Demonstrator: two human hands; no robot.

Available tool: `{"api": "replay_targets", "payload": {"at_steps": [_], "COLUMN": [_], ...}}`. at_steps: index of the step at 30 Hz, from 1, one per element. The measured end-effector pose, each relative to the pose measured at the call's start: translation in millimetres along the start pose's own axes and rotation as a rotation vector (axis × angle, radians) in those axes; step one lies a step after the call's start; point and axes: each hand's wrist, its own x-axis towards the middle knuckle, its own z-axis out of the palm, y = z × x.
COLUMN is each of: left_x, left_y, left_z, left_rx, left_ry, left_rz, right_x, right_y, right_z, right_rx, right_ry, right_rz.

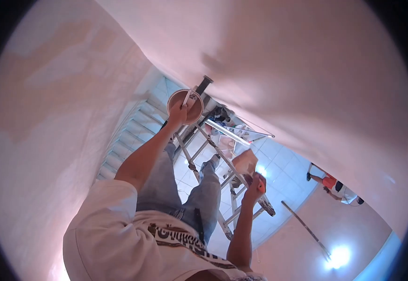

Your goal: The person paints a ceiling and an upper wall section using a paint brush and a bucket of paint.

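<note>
My left hand [178, 113] is closed at the near rim of a round bucket [201, 112], whose inside looks brownish. A tool with a black handle [204, 85] lies across the bucket's far rim, close to my fingers. My right hand [256, 185] is wrapped round the orange handle of a wide putty knife [245, 162]. Its broad blade points up and to the left, with a brownish-pink coat on it. The knife overlaps the ladder behind it in this view.
A stained ladder [199, 150] stands around my legs, high over the tiled floor [279, 164]. Pinkish walls rise on both sides, the left one [54, 93] patchy. Stairs [128, 136] run down at left. A lit tube lamp [227, 131] and another person [337, 186] are below.
</note>
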Motion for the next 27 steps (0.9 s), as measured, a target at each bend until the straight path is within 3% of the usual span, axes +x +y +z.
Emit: {"api": "replay_targets", "payload": {"at_steps": [6, 11, 17, 25, 27], "left_x": [62, 114, 166, 215, 224], "left_y": [-77, -112, -158, -206, -207], "left_z": [58, 144, 171, 170, 169], "left_rx": [0.2, 0.263, 0.356, 0.147, 0.059], "left_ry": [-0.09, -0.143, -0.2, -0.238, -0.27], "left_rz": [0.117, 0.145, 0.148, 0.086, -0.009], "right_x": [-43, -23, -23, -14, -11], "right_y": [79, 137, 176, 196, 198], "right_z": [-3, -8, 20, 56, 57], "right_rx": [-0.021, -0.027, -0.076, -0.071, -0.067], "right_ry": [0.05, 0.063, 0.045, 0.003, 0.004], "right_rz": [0.132, 0.185, 0.204, 0.227, 0.228]}}
